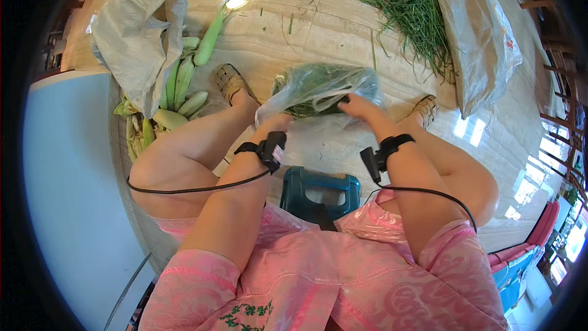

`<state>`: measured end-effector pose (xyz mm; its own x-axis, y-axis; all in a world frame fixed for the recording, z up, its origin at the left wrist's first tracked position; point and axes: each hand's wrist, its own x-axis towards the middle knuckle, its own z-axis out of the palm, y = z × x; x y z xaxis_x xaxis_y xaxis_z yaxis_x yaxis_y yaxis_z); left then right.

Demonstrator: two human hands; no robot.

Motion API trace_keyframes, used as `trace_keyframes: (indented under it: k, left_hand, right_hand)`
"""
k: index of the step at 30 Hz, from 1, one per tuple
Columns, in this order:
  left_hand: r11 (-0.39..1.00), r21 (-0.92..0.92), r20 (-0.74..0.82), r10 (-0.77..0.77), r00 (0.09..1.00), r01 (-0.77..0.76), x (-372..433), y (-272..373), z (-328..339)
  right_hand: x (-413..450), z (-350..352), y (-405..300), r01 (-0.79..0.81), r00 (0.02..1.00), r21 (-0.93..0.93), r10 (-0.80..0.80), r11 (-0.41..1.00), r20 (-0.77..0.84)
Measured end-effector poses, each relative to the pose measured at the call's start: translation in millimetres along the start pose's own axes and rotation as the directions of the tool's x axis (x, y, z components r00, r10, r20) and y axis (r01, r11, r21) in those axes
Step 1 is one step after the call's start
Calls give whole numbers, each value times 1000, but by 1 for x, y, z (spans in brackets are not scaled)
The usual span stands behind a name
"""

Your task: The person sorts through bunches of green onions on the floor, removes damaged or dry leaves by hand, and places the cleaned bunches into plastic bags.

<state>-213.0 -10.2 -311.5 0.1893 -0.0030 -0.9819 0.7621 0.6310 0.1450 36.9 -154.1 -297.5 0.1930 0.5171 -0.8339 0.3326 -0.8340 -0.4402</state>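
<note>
A clear plastic bag (335,78) holding green grass-like stalks lies on the floor between my feet, its mouth towards me. My left hand (278,122) is at the near left edge of the bag; motion blur and the angle hide its fingers. At the near right edge, my right hand (357,105) grips the bag's plastic near a loop-shaped handle. The fingertips of that hand look dark. Some of the stalks (301,109) show at the bag's mouth.
A heap of long green stalks (404,9) lies beside a large woven sack (482,37). Husked corn ears (183,78) and another woven sack (138,37) are at the left, near a pale blue panel (69,156). A teal plastic stool (294,188) is beneath me. Cables run from both wrist straps.
</note>
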Motion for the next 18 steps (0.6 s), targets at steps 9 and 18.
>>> trace_keyframes:
  k: [9,18]
  left_hand:
    - [459,-885,-55,-258,965,72,48,0,-17]
    - [455,-886,-168,-128,977,-92,77,0,-8]
  right_hand:
    - [45,-38,-56,121,992,561,-81,819,-95]
    - [56,-4,-74,315,921,-492,-388,811,-49]
